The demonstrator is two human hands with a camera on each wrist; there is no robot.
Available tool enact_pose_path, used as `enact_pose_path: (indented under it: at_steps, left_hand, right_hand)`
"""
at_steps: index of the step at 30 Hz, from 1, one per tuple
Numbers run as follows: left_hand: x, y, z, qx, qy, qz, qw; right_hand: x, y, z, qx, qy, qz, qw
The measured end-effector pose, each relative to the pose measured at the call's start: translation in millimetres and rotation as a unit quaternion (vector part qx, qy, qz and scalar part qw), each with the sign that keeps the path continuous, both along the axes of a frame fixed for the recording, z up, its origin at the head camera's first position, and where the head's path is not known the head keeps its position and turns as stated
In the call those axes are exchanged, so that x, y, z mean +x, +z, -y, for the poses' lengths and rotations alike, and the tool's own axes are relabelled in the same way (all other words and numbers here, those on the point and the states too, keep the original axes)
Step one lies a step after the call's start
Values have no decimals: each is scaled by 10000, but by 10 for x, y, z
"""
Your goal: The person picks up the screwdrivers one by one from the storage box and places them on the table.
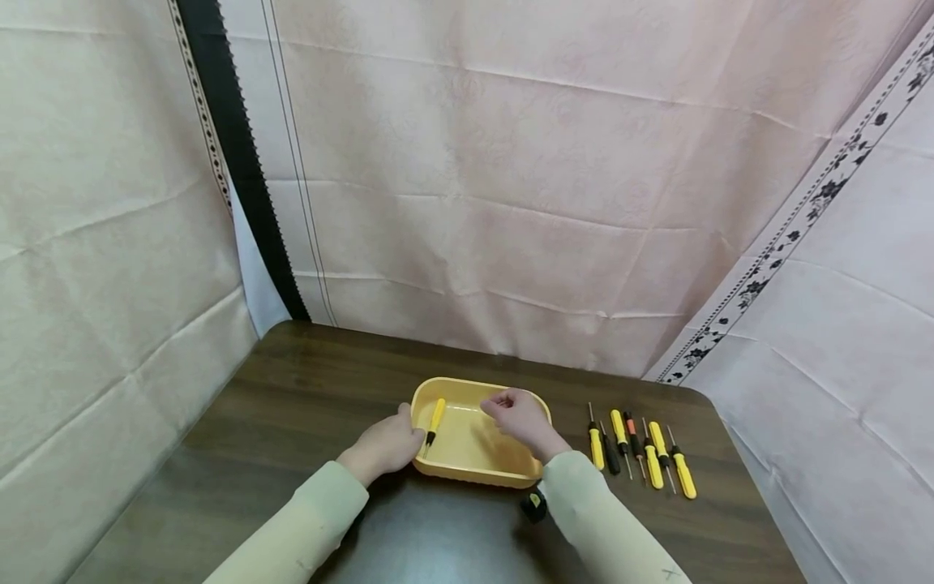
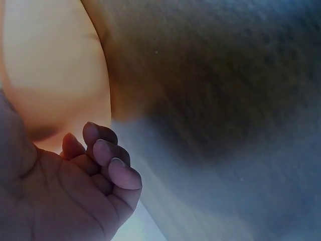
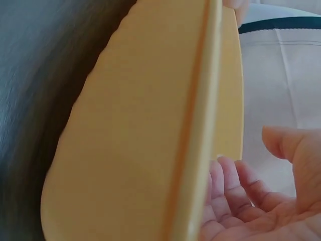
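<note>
A yellow plastic tray point(image 1: 481, 475) sits on the table, with one yellow-handled screwdriver point(image 1: 437, 415) lying inside near its left end. My left hand point(image 1: 390, 442) grips the tray's left rim; in the left wrist view its fingers point(image 2: 125, 175) are curled beside the tray wall point(image 2: 60, 60), and the thumb is out of sight. Over the tray's right part hovers my right hand point(image 1: 516, 415). The right wrist view shows that hand's thumb apart from loosely bent fingers point(image 3: 228, 183), nothing between them, behind the tray's near wall point(image 3: 130, 120).
Several screwdrivers point(image 1: 657, 446) with yellow, black or red handles lie in a row right of the tray. A small black object point(image 1: 535, 506) with a yellow mark sits by the tray's front right corner. Cloth curtains point(image 1: 474, 162) surround the brown table point(image 1: 292, 389).
</note>
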State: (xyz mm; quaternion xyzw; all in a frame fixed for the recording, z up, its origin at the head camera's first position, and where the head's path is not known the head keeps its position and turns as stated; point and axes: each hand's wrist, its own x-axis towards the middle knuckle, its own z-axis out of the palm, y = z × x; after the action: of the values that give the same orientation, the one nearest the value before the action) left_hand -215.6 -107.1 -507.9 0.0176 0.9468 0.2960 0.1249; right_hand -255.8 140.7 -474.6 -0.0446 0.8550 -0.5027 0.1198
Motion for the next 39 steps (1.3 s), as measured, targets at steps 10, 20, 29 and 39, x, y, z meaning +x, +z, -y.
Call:
enact_pose_path:
  at_steps: [10, 20, 29, 39]
  left_hand:
    - [20, 38, -22, 87, 40, -24, 10000]
    - [-11, -13, -39, 101, -35, -154, 9998]
    - [11, -5, -8, 220, -2, -187, 9996]
    - [43, 13, -17, 330, -28, -50, 9994]
  right_hand:
    - [-34, -109, 331, 145, 550, 315, 9979]
    - [-102, -216, 592, 681, 569, 336, 9955]
    - [-150, -314, 780, 1559, 333, 30, 9872]
    - [-157, -338, 796, 1688, 112, -14, 9856]
